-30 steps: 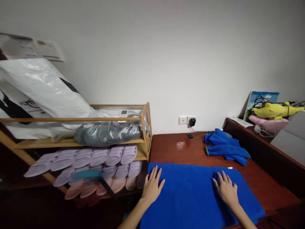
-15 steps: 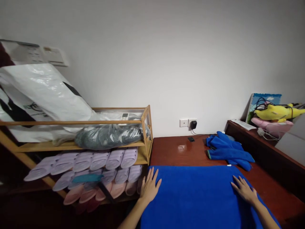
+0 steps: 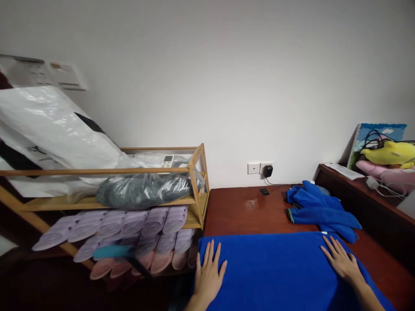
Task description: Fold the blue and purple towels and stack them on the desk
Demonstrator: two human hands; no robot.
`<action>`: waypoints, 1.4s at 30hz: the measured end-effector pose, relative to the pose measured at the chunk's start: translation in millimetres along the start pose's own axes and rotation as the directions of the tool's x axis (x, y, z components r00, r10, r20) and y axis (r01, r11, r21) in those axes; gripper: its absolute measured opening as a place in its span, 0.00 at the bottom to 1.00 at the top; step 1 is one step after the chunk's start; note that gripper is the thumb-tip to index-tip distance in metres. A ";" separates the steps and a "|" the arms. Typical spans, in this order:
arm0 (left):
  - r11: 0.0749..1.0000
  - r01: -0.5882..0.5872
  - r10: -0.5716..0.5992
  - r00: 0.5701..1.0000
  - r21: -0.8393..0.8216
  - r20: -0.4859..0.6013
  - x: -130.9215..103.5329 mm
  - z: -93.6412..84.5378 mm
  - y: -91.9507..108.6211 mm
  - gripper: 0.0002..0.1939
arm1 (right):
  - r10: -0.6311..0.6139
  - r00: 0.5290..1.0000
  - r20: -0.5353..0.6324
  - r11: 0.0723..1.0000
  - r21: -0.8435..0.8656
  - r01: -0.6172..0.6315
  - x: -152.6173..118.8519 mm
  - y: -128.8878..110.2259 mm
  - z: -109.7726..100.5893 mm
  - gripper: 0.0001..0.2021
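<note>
A large blue cloth (image 3: pixel 272 272) lies spread flat over the front of the reddish-brown table (image 3: pixel 233 211). Flat on its left edge rests my left hand (image 3: pixel 209 274), fingers spread. My right hand (image 3: pixel 342 261) lies on the cloth near its far right corner, also with fingers apart. A small white tag (image 3: pixel 324 233) shows at the cloth's far edge, beside my right fingertips. Behind it, a crumpled pile of blue cloth (image 3: pixel 320 209) sits on the table.
On the left stands a wooden rack (image 3: pixel 197 185) with rows of slippers (image 3: pixel 113 224), a white plastic bag (image 3: pixel 61 129) and a remote (image 3: pixel 167 161). A black plug (image 3: pixel 267 171) is in the wall. On the right, a raised ledge (image 3: pixel 343 190) holds a yellow plush (image 3: pixel 389 153) and cables.
The view has shifted slightly. My left hand has moved a little right and nearer along the cloth's left side; my right hand now lies closer to the far corner and tag.
</note>
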State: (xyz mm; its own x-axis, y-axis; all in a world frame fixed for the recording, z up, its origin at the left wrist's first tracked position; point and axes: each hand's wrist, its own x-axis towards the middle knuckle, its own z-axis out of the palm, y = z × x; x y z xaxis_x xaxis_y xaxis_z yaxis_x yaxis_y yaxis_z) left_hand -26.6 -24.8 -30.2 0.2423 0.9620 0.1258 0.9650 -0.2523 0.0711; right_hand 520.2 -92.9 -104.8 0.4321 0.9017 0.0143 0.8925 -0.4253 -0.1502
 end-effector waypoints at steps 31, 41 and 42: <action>0.940 -0.307 0.303 0.952 -0.147 -0.045 -88.2 -30.5 1.2 0.31 | -0.116 0.988 -0.106 0.990 0.063 0.123 -152.7 -59.3 -31.0 0.30; 0.953 -0.213 0.221 0.975 -0.215 0.017 -122.5 -31.7 -7.9 0.28 | 0.094 0.967 -0.239 0.989 0.135 -0.063 -182.8 -21.5 -10.1 0.29; 0.953 -0.202 0.214 0.976 -0.225 0.031 -124.8 -28.9 -9.1 0.28 | 0.086 0.972 -0.218 0.990 0.131 -0.058 -185.3 -20.1 -6.3 0.29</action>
State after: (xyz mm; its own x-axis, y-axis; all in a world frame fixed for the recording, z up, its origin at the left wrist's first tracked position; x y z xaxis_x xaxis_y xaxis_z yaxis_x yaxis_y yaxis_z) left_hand -68.5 -145.6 -18.0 0.4464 0.8883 0.1078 0.8482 -0.4584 0.2653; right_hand 423.1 -252.0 -98.2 0.5248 0.8232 0.2167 0.8414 -0.4630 -0.2787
